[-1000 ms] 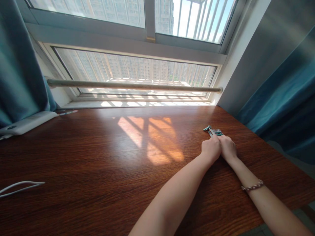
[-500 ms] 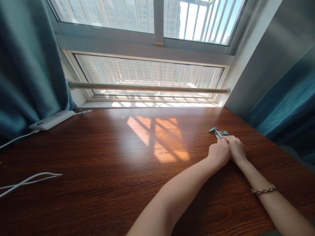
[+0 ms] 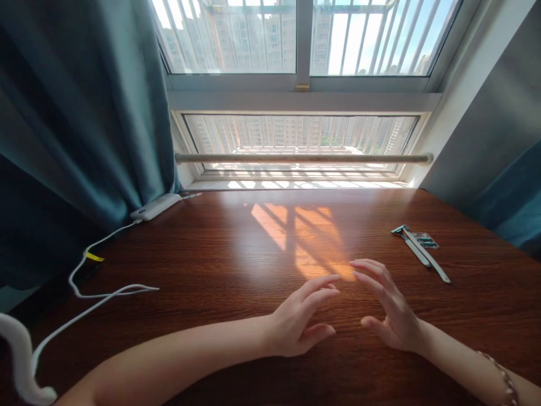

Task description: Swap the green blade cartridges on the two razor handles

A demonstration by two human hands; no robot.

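My left hand (image 3: 299, 317) hovers above the wooden table with fingers apart and holds nothing. Facing it, my right hand (image 3: 389, 307) is open too, its fingers spread and slightly curved, with nothing in it. A gap separates the two sets of fingertips. To the right, beyond my right hand, lies a razor (image 3: 416, 251) with a pale handle and a dark head. Across it rests a long slim white stick-like tool (image 3: 435, 266), whose exact kind I cannot make out. Beside them is a small clear pack (image 3: 425, 241) with green pieces inside. Neither hand touches these things.
On the brown table (image 3: 236, 304), a white power bank-like box (image 3: 156, 207) lies at the back left. A white cable (image 3: 101, 301) with a yellow tag (image 3: 94, 257) runs along the left side. Curtains (image 3: 139, 124) hang at left, and a barred window rises behind the table.
Both hands have let go of the razor and the things by it and drawn back toward the middle, opening. The razor items now lie on the table. The view has turned left.
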